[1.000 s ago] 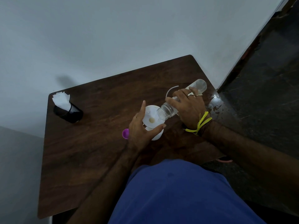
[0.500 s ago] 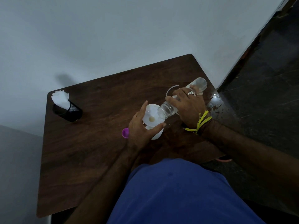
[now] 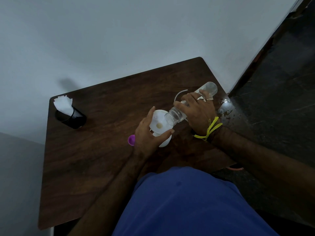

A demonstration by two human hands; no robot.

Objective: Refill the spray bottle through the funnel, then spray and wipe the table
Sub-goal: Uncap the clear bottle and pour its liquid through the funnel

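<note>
A: We've got the right hand (image 3: 196,113) wrapped around the clear bottle (image 3: 177,114), tipped mouth-down over the white funnel (image 3: 159,122). The left hand (image 3: 148,133) is curled round the white spray bottle (image 3: 166,142) below, bracing it.

B: We'd keep that mouth right over the funnel's middle and pour slowly; whether liquid is running, we can't tell.

A: All this sits towards the right edge of the desk (image 3: 85,167), with wet patches by that far right corner. Little room there.

B: Plenty on the left, though. The purple cap (image 3: 131,140) lies just beside the left hand, and the tissue holder (image 3: 71,114) waits at the far left corner.
</note>
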